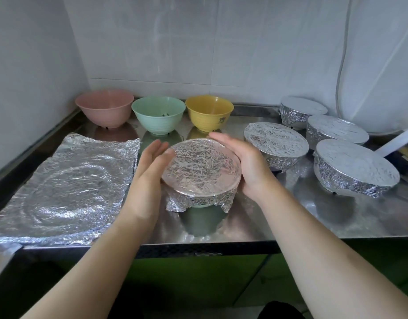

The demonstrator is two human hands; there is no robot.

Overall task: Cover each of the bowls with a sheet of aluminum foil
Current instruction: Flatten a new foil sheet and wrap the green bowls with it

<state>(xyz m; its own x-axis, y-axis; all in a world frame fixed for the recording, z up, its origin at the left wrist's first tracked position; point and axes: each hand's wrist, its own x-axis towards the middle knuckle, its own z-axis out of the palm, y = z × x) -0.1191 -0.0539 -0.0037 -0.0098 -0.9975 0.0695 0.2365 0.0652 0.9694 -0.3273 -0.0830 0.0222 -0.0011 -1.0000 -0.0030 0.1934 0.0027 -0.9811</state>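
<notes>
— Cupping the foiled bowl (201,168) from both sides, why? To press the foil skirt down against the rim, I'd judge.

— And the hands?

— Left hand (150,166) and right hand (241,163) both have straight fingers held together, palms facing in; the bowl sits between them on the counter (255,222).

— What's left?

— Pink bowl (105,108), green bowl (158,115) and yellow bowl (209,111) stand bare behind; a spare foil sheet (65,189) lies to the left.

White tiled walls (244,42) meet in corner — steel counter (255,217), green cabinet fronts (198,279) below.
</notes>
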